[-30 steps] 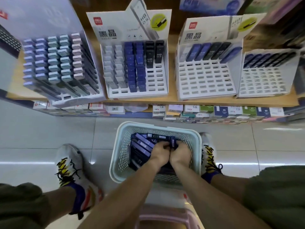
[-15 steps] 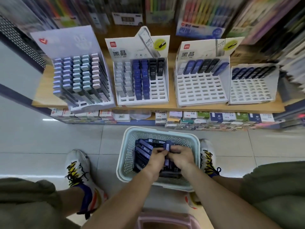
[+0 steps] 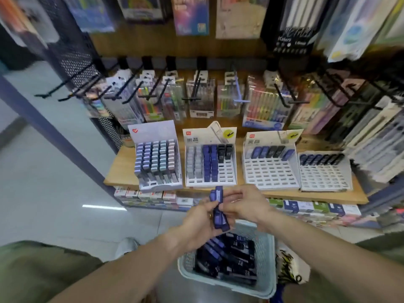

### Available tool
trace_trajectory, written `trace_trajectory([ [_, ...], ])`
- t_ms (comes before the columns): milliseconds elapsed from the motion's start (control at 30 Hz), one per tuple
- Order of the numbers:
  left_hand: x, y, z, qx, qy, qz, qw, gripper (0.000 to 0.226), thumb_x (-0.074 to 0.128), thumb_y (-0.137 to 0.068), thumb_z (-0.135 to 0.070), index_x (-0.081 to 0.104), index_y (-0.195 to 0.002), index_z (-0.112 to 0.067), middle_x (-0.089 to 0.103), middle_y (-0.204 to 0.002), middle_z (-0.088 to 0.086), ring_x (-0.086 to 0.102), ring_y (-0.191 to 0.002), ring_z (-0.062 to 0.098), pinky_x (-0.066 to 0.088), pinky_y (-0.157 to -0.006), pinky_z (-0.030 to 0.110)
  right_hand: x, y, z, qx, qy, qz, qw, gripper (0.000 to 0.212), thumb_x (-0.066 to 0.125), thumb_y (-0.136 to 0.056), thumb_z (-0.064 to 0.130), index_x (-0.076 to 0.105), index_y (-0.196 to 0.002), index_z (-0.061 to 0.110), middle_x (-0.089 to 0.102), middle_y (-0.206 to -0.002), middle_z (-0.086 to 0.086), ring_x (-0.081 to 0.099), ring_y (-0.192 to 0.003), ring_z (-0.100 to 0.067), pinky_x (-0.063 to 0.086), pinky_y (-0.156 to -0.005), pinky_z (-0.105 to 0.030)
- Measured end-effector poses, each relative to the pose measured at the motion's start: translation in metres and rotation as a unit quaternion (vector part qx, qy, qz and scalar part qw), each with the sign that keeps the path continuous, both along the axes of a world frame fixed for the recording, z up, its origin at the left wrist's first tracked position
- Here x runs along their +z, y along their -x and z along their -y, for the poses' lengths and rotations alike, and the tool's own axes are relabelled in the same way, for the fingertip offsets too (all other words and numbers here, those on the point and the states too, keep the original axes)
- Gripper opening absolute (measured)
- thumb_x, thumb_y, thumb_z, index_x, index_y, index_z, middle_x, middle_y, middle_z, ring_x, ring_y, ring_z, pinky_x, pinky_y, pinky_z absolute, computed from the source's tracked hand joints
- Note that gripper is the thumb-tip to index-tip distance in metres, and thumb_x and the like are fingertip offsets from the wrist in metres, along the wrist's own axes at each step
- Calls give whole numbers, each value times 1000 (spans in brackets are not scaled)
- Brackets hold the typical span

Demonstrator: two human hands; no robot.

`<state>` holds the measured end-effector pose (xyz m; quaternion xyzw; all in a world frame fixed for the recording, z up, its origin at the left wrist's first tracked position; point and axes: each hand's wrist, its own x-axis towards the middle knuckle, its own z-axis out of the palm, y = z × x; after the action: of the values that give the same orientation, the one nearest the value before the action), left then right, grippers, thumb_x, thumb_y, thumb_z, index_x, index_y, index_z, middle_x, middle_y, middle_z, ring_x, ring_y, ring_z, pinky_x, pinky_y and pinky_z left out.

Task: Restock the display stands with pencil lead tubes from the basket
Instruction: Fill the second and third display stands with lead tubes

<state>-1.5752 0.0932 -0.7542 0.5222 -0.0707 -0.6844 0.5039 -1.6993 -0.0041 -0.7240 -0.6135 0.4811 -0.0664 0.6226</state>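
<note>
- The left hand (image 3: 197, 224) is curled round a bunch of blue tubes (image 3: 218, 209), held upright above the basket (image 3: 265, 261).
- The right hand (image 3: 244, 203) is pinching the tubes from the other side.
- The stands (image 3: 270, 174) are lying ahead and higher up, a bit nearer the right hand.

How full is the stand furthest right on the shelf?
Mostly empty. The far-right stand has tubes only in its top row; the slots in the rows below show bare white.
</note>
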Motion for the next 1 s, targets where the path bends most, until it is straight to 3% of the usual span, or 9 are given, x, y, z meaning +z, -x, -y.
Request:
trace_trajectory([
  [100, 44, -14, -2, -37, 36, 19, 998, 33, 46, -108, -20, 48, -139, -10, 70, -123, 20, 70, -101, 35, 58, -91, 49, 37, -6, 13, 27, 10, 30, 999, 46, 81, -76, -7, 65, -112, 16, 76, -85, -8, 75, -76, -19, 63, -75, -34],
  [233, 82, -26, -2, -54, 40, 24, 997, 33, 53, -105, -21, 55, -133, -3, 72, -120, 21, 68, -109, 41, 57, -92, 58, 65, -17, 28, 58, 1, 67, 996, 49, 77, -78, -11, 64, -117, 15, 71, -80, -11, 70, -68, -20, 62, -70, -37],
  [333, 91, -28, -1, -37, 38, 2, 999, 33, 56, -103, -19, 55, -132, -3, 71, -120, 23, 68, -111, 46, 60, -86, 52, 69, -22, 32, 74, 8, 67, 995, 47, 76, -80, -10, 65, -117, 16, 72, -80, -9, 70, -64, -18, 59, -69, -36],
  [500, 74, -38, 18, -13, 60, -2, 998, 33, 57, -101, -11, 56, -133, -2, 70, -120, 28, 70, -108, 43, 62, -81, 42, 64, -34, 46, 30, 24, 88, 995, 40, 79, -82, 0, 69, -114, 22, 75, -87, -10, 73, -76, -24, 63, -78, -40],
  [600, 65, -38, 26, -19, 70, 34, 997, 34, 60, -99, -10, 59, -133, -7, 73, -115, 23, 73, -99, 35, 61, -80, 37, 61, -34, 49, 7, 43, 94, 995, 37, 85, -78, 7, 69, -109, 21, 75, -86, -12, 74, -73, -29, 64, -72, -38],
  [733, 57, -40, 35, -15, 71, 53, 996, 34, 64, -96, -9, 63, -129, -13, 75, -112, 18, 75, -96, 29, 62, -85, 37, 56, -37, 55, -1, 93, 72, 993, 38, 86, -75, 3, 69, -104, 20, 68, -91, -10, 67, -57, -13, 59, -58, -29],
  [867, 55, -38, 40, 10, 68, 37, 997, 28, 65, -96, -6, 65, -123, -12, 77, -109, 14, 75, -94, 29, 62, -83, 37, 53, -33, 62, -21, 44, 96, 994, 36, 73, -84, -6, 69, -109, 20, 73, -97, -15, 76, -78, -26, 63, -77, -40],
  [1000, 54, -43, 43, 25, 62, 60, 996, 34, 69, -92, -4, 64, -125, -11, 77, -107, 13, 72, -86, 22, 61, -86, 39, 54, -28, 66, -13, 19, 134, 991, 39, 63, -89, -12, 67, -116, 17, 76, -95, -12, 76, -89, -25, 61, -85, -37],
])
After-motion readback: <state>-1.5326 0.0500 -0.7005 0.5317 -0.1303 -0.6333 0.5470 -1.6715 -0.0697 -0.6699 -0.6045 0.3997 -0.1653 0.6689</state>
